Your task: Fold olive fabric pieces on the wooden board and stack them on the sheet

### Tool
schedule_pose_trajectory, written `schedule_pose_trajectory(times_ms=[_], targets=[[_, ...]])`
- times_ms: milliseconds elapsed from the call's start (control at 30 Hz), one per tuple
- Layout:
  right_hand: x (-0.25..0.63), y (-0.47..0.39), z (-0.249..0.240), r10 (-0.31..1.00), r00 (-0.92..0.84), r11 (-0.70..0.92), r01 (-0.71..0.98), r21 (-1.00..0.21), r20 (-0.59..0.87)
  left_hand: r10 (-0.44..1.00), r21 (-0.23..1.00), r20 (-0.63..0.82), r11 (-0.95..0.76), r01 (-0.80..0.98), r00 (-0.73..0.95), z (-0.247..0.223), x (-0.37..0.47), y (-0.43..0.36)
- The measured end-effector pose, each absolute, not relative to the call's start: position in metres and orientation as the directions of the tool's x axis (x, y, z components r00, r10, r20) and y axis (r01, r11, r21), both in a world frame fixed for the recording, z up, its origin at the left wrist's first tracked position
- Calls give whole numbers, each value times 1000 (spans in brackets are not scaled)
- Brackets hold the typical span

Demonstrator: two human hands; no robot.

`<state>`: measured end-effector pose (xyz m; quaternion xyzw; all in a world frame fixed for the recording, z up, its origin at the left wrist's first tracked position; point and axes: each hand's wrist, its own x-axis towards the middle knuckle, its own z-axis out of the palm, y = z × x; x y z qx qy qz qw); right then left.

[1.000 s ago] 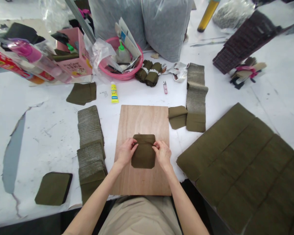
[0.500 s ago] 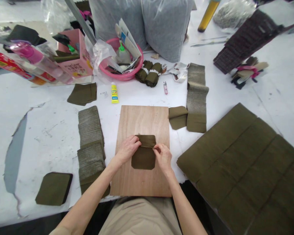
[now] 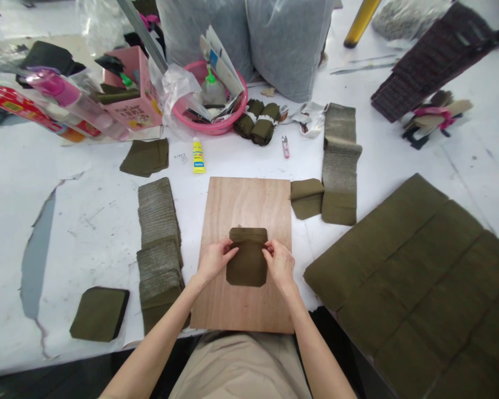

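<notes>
Pinching the olive-green rectangular cloth piece (image 3: pixel 247 263) at lower centre, both hands' fingers (image 3: pixel 232 252) (image 3: pixel 269 250) clamped its side edges.

From my end, the yellow tube's (image 3: pixel 198 157) label is too small to read. The big green cloth (image 3: pixel 416 277) runs off the right edge, the gray bags (image 3: pixel 289 47) get chopped at the top, and I can't make out what's inside the pink box (image 3: pixel 139 111).

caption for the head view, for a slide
Two hands pinch the side edges of an olive fabric piece on a wooden board.
</notes>
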<state>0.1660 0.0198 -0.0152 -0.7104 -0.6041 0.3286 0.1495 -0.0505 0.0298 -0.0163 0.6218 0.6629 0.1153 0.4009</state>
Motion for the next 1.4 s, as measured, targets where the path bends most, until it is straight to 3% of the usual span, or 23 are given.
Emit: schedule_pose_trajectory(times_ms=[333,800,1400], targets=[[164,22,-15,959,47,-200,812,-549,-280,870,661,-489,322,678,64,-16,-50,25],[166,32,-14,899,104,-339,780,-526,-425,769,614,-633,435,658,83,-19,-53,12],[162,29,-6,883,131,-377,771,-514,-450,852,518,-520,380,767,-71,-20,-43,5]])
